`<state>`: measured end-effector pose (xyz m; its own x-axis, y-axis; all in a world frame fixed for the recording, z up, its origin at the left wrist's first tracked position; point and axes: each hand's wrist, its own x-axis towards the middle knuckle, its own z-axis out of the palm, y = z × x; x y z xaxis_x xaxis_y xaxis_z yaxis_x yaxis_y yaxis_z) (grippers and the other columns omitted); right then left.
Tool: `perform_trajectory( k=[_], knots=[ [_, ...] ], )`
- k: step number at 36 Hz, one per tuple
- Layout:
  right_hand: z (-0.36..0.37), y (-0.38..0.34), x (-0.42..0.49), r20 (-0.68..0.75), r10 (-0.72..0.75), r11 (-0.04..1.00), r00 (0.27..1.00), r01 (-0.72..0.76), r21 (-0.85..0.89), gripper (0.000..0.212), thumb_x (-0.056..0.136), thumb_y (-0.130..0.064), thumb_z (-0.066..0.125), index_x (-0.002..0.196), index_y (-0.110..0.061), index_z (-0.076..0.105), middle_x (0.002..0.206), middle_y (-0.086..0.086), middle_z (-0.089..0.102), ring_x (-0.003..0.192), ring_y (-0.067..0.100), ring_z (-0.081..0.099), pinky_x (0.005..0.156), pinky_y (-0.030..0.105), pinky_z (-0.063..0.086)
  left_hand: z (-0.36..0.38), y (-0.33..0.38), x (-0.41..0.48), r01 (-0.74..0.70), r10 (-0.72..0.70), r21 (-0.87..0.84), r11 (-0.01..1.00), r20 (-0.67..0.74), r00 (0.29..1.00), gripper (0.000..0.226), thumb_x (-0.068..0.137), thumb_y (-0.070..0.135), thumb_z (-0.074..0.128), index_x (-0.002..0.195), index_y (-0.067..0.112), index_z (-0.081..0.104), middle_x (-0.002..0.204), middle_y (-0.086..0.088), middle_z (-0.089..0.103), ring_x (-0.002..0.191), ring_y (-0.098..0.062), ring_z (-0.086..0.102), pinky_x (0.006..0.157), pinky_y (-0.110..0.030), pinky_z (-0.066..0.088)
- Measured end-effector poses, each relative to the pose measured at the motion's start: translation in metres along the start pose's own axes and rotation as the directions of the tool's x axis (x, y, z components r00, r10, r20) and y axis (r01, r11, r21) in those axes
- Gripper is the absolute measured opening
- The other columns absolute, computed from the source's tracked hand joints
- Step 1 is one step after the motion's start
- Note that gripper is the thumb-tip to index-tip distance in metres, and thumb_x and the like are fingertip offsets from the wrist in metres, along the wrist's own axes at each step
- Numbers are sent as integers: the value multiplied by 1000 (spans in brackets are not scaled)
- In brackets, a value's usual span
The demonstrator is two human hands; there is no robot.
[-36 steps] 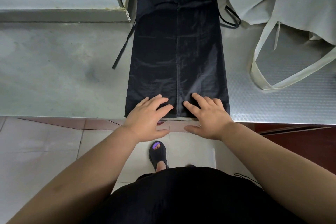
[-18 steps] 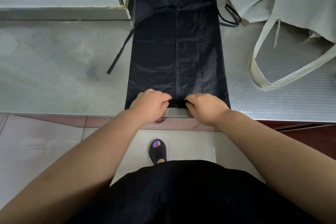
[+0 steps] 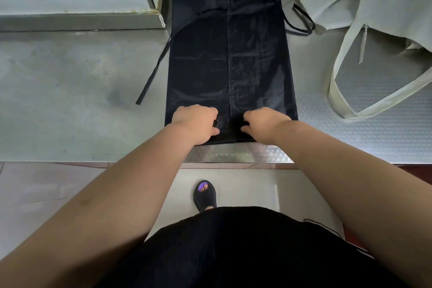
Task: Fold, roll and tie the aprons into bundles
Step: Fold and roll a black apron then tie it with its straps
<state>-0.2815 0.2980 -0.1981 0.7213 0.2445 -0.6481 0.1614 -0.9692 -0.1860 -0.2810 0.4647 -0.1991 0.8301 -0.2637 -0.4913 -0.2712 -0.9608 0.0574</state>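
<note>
Since half a second ago the roll (image 3: 230, 133) at the near end of the black apron (image 3: 229, 65) has thickened and moved away from the desk (image 3: 70, 100) edge, baring a metal strip behind the fingers (image 3: 201, 110). Two aprons show: the black one stretches flat beyond the fingers, one white apron (image 3: 385, 7) lies beyond and right of them. Left hand (image 3: 195, 125) and right hand (image 3: 265, 125) sit side by side, knuckles up, fingers curled over the roll, thumbs pressed inward against it

One head-worn wide-angle camera looks forward and steeply down. It sits close above the table (image 3: 70, 100), with the black apron (image 3: 229, 65) centred.
</note>
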Motion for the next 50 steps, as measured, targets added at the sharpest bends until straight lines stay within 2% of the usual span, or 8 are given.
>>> perform_trajectory(
  k=[6, 16, 28, 36, 38, 41, 44, 50],
  knots=[
    [1, -1, 0, -46, 20, 1000, 999, -20, -5, 26, 99, -33, 44, 110, -10, 51, 101, 9, 56, 86, 23, 51, 72, 32, 42, 9, 14, -10, -259, 301, 195, 946, -229, 926, 32, 92, 8, 47, 121, 21, 51, 122, -1, 48, 115, -24, 39, 91, -33, 29],
    [-6, 35, -29, -22, 119, 988, 993, -116, 99, 20, 82, -13, 56, 101, -12, 60, 87, 3, 55, 83, 22, 53, 67, 29, 43, 21, 47, -29, -53, 141, 369, 928, -216, 966, 27, 89, 6, 43, 113, 12, 52, 110, -2, 55, 113, -25, 39, 89, -33, 30],
    [30, 74, -41, -223, 373, 801, 900, -192, 566, 29, 93, -31, 57, 109, -7, 56, 103, 10, 60, 97, 31, 57, 73, 29, 39, 37, 48, -20, 128, -157, -122, 984, -268, 951, 41, 97, 47, 41, 119, 15, 53, 119, -2, 48, 107, -21, 48, 65, -30, 41],
    [40, 59, -40, -311, 567, 779, 763, -375, 502, 25, 96, -25, 49, 114, -9, 40, 113, 13, 58, 103, 34, 55, 79, 38, 40, 53, 43, -21, 109, -217, -285, 952, -378, 900, 36, 91, 48, 51, 105, 16, 58, 116, -2, 52, 109, -24, 44, 83, -34, 41],
    [41, 48, -42, -468, 461, 887, 754, -410, 212, 25, 94, -14, 46, 118, -8, 42, 118, 15, 53, 108, 35, 52, 84, 39, 39, 58, 42, -22, 97, -220, -303, 948, -405, 888, 36, 91, 47, 53, 105, 15, 59, 115, -3, 53, 109, -26, 44, 83, -35, 39],
    [42, 29, -35, -484, 67, 991, 873, -115, -70, 34, 93, -16, 45, 127, -15, 50, 121, 10, 51, 111, 30, 49, 91, 37, 38, 61, 41, -21, 82, -223, -322, 943, -428, 876, 34, 89, 46, 56, 103, 15, 60, 114, -3, 53, 109, -27, 45, 83, -36, 37],
    [45, 8, -27, -339, -51, 991, 939, 91, 102, 38, 98, -34, 41, 134, -23, 48, 126, 7, 50, 115, 30, 48, 97, 37, 40, 62, 35, -23, 34, -198, -359, 933, -430, 881, 29, 88, 42, 59, 103, 17, 62, 114, -1, 54, 109, -26, 45, 85, -36, 36],
    [39, -1, -16, -227, 86, 978, 970, -39, 204, 33, 98, -40, 41, 128, -26, 42, 121, 9, 47, 112, 30, 46, 93, 41, 44, 67, -3, -35, -121, -80, -396, 910, -456, 887, 24, 90, 18, 61, 113, 15, 67, 115, -3, 59, 110, -26, 48, 88, -29, 37]
  ],
)
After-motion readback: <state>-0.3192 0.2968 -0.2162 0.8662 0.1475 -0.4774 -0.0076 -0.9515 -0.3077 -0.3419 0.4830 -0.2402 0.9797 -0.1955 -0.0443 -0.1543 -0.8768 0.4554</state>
